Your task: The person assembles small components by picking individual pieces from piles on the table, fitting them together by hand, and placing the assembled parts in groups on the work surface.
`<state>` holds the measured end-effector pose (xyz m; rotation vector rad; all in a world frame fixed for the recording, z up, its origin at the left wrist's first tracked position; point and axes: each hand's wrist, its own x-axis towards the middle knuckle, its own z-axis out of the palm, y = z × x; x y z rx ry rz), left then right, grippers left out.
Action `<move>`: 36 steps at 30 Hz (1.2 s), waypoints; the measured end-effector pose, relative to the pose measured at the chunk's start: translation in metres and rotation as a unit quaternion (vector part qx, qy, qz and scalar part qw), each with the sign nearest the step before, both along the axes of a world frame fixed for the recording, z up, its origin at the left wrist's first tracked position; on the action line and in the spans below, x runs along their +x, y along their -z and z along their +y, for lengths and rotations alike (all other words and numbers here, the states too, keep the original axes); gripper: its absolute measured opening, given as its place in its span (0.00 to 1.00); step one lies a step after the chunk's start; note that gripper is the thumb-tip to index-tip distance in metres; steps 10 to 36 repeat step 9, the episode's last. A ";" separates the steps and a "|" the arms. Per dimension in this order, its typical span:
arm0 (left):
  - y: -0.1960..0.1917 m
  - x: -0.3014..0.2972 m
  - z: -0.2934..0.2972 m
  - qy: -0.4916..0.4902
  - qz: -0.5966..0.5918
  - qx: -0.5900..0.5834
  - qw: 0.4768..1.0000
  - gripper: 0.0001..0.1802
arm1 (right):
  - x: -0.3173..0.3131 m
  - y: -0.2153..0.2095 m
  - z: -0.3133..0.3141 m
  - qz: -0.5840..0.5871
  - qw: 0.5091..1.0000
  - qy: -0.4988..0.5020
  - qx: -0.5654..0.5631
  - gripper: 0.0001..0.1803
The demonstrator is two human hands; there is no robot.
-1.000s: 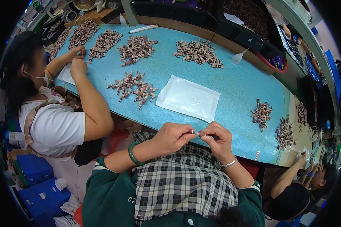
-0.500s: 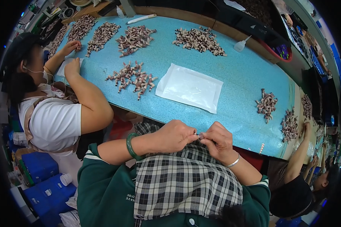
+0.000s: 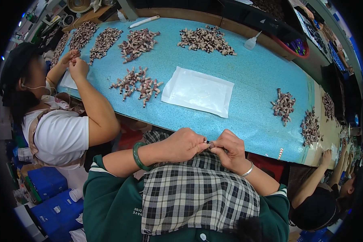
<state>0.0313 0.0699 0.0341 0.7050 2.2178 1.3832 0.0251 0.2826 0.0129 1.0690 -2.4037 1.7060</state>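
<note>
Just in front of the table's near edge, my left hand (image 3: 185,144) and my right hand (image 3: 230,150) meet, both closed in a pinch. Between their fingertips is a small brown-and-cream piece (image 3: 211,144), mostly covered by the fingers; I cannot tell whether it is one part or two joined. Ahead on the blue table lies a flat white packet (image 3: 198,92). Left of that packet is a loose pile of branching brown-and-cream pieces (image 3: 144,89). A checked cloth (image 3: 197,193) covers my lap.
Several heaps of similar pieces (image 3: 207,39) line the far side, with another pile (image 3: 283,105) at right. A white pen-like tool (image 3: 144,21) and a dropper bottle (image 3: 252,41) lie at the back. A co-worker (image 3: 60,133) sits at left; another person's hand (image 3: 326,157) is at right.
My hands keep their pinch, with the fingers barely shifted. The left co-worker's hands have come together. At right, the other person's hand has moved nearer the table's front edge. The view has tilted slightly.
</note>
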 end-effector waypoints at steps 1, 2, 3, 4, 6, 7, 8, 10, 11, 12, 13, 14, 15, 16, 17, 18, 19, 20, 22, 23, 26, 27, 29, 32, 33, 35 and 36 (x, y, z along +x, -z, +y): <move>0.000 0.000 0.001 -0.007 -0.003 0.003 1.000 0.19 | 0.000 0.001 0.000 0.001 1.000 0.000 -0.004 0.06; -0.001 -0.001 0.002 -0.005 -0.002 0.003 1.000 0.19 | 0.000 0.001 0.001 0.002 1.000 0.003 -0.004 0.06; -0.002 -0.002 0.002 -0.006 -0.012 -0.003 1.000 0.19 | -0.001 0.001 0.002 -0.003 1.000 0.001 -0.002 0.06; -0.003 -0.003 0.003 -0.005 -0.020 -0.008 1.000 0.19 | -0.001 0.001 0.003 -0.008 1.000 0.002 0.000 0.06; 0.000 -0.004 0.002 0.002 0.008 -0.008 1.000 0.17 | 0.000 0.002 0.003 -0.008 1.000 0.011 0.002 0.07; 0.002 -0.005 0.001 0.003 0.035 -0.007 0.999 0.16 | -0.001 0.002 0.003 -0.009 1.000 0.014 0.004 0.07; 0.003 -0.007 0.002 0.014 0.041 0.003 0.999 0.16 | -0.002 0.003 0.003 -0.012 1.000 0.015 0.003 0.07; 0.004 -0.008 0.001 0.005 0.031 -0.005 0.999 0.16 | -0.004 0.000 0.012 -0.007 1.000 0.028 0.012 0.07; 0.004 -0.008 0.001 0.005 0.031 -0.005 0.999 0.16 | -0.004 0.000 0.012 -0.007 1.000 0.028 0.012 0.07; 0.004 -0.008 0.001 0.005 0.031 -0.005 0.999 0.16 | -0.004 0.000 0.012 -0.007 1.000 0.028 0.012 0.07; 0.004 -0.008 0.001 0.005 0.031 -0.005 0.999 0.16 | -0.004 0.000 0.012 -0.007 1.000 0.028 0.012 0.07; 0.004 -0.008 0.001 0.005 0.031 -0.005 0.999 0.16 | -0.004 0.000 0.012 -0.007 1.000 0.028 0.012 0.07; 0.004 -0.008 0.001 0.005 0.031 -0.005 0.999 0.16 | -0.004 0.000 0.012 -0.007 1.000 0.028 0.012 0.07; 0.004 -0.008 0.001 0.005 0.031 -0.005 0.999 0.16 | -0.004 0.000 0.012 -0.007 1.000 0.028 0.012 0.07; 0.004 -0.008 0.001 0.005 0.031 -0.005 0.999 0.16 | -0.004 0.000 0.012 -0.007 1.000 0.028 0.012 0.07; 0.004 -0.008 0.001 0.005 0.031 -0.005 0.999 0.16 | -0.004 0.000 0.012 -0.007 1.000 0.028 0.012 0.07; 0.004 -0.008 0.001 0.005 0.031 -0.005 0.999 0.16 | -0.004 0.000 0.012 -0.007 1.000 0.028 0.012 0.07; 0.004 -0.008 0.001 0.005 0.031 -0.005 0.999 0.16 | -0.004 0.000 0.012 -0.007 1.000 0.028 0.012 0.07; 0.004 -0.008 0.001 0.005 0.031 -0.005 0.999 0.16 | -0.004 0.000 0.012 -0.007 1.000 0.028 0.012 0.07; 0.004 -0.008 0.001 0.005 0.031 -0.005 0.999 0.16 | -0.004 0.000 0.012 -0.007 1.000 0.028 0.012 0.07; 0.004 -0.008 0.001 0.005 0.031 -0.005 0.999 0.16 | -0.004 0.000 0.012 -0.007 1.000 0.028 0.012 0.07; 0.004 -0.008 0.001 0.005 0.031 -0.005 0.999 0.16 | -0.004 0.000 0.012 -0.007 1.000 0.028 0.012 0.07; 0.004 -0.008 0.001 0.005 0.031 -0.005 0.999 0.16 | -0.004 0.000 0.012 -0.007 1.000 0.028 0.012 0.07; 0.004 -0.008 0.001 0.005 0.031 -0.005 0.999 0.16 | -0.004 0.000 0.012 -0.007 1.000 0.028 0.012 0.07; 0.004 -0.008 0.001 0.005 0.031 -0.005 0.999 0.16 | -0.004 0.000 0.012 -0.007 1.000 0.028 0.012 0.07; 0.004 -0.008 0.001 0.005 0.031 -0.005 0.999 0.16 | -0.004 0.000 0.012 -0.007 1.000 0.028 0.012 0.07; 0.004 -0.008 0.001 0.005 0.031 -0.005 0.999 0.16 | -0.004 0.000 0.012 -0.007 1.000 0.028 0.012 0.07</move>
